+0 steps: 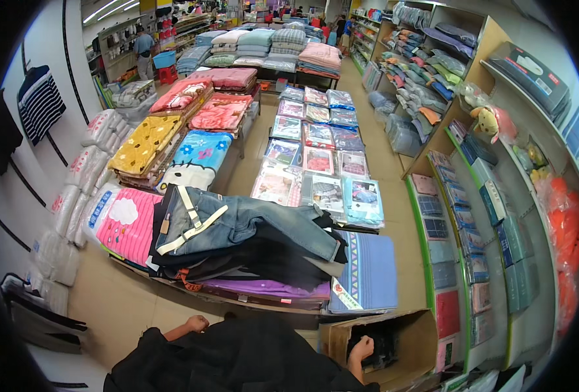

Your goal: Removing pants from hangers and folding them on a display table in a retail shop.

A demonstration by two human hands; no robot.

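At the lower left, my left hand (pixel 197 324) is loosely curled beside my black shirt (pixel 250 353), and no object shows in it. My right hand (pixel 363 347), fingers bent, is over the opening of a cardboard box (pixel 414 340). Dark contents (pixel 385 338) are inside that box; whether my fingers touch them is unclear. Before me, faded blue jeans (pixel 265 215) with a cream belt (pixel 193 228) lie on a heap of black trousers (pixel 279 267). The heap rests on a table of folded textiles, with purple cloth (pixel 269 288) underneath.
Pink striped bedding (pixel 127 218) and a blue folded textile (pixel 372 269) flank the heap. Beyond are stacked blankets (pixel 147 142) and packaged bedding (pixel 319 157). Shelving (pixel 426 274) runs along the right. Wrapped bundles (pixel 81 166) line the left wall. People stand farther back.
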